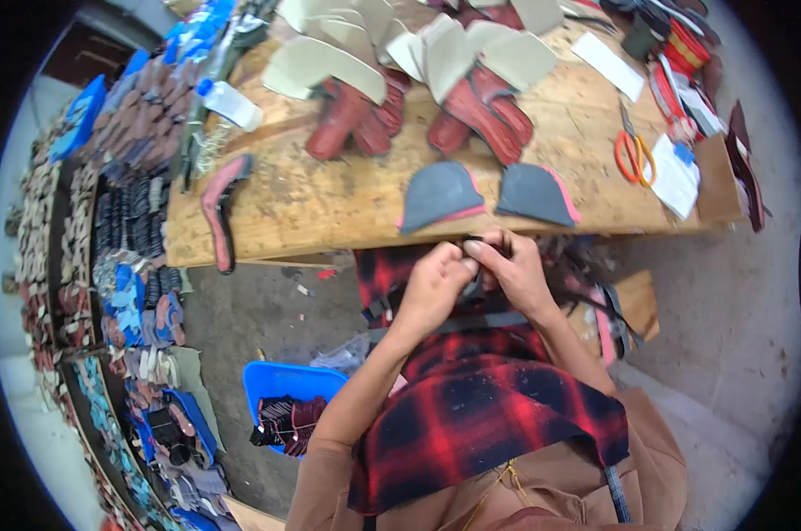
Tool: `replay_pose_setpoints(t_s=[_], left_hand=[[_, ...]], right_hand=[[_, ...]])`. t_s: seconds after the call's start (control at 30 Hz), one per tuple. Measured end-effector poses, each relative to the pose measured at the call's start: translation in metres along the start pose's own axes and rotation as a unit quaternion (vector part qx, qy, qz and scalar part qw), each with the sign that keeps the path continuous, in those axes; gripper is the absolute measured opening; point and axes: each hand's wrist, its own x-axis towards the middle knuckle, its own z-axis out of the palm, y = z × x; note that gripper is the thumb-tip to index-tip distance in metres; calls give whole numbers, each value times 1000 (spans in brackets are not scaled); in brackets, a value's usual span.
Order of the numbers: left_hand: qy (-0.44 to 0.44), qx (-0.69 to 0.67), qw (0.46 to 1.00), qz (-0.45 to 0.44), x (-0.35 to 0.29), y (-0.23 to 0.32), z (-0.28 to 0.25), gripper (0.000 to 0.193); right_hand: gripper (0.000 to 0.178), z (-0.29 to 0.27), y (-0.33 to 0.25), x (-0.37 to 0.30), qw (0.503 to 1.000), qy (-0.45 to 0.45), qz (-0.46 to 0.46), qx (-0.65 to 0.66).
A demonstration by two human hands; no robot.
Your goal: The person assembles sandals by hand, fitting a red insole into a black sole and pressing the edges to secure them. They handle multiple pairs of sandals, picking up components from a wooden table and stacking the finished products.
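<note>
My left hand (436,288) and my right hand (514,270) meet just below the near edge of the wooden table (330,208), above my lap. Both pinch a small dark piece (476,243) between the fingertips; its shape is mostly hidden by the fingers. Right above the hands, two grey fabric pieces with pink edging (440,195) (535,193) lie side by side on the table. A red and black checked cloth (480,416) covers my lap.
Red pieces with beige liners (356,106) (480,102) are piled at the table's far side. Orange scissors (633,152), a clear bottle (231,104) and a pink-edged strip (219,208) also lie there. A blue tray (285,389) and shelves of cut pieces (126,265) stand left.
</note>
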Motion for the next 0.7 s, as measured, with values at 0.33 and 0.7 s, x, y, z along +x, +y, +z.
replay_pose_setpoints(t_s=[0.33, 0.7], left_hand=[[352, 393, 800, 287, 135, 101, -151, 54], [285, 413, 798, 334, 150, 89, -165, 32]], right_hand=[[18, -20, -7, -18, 998, 52, 13, 27], [19, -15, 15, -19, 995, 24, 16, 97]])
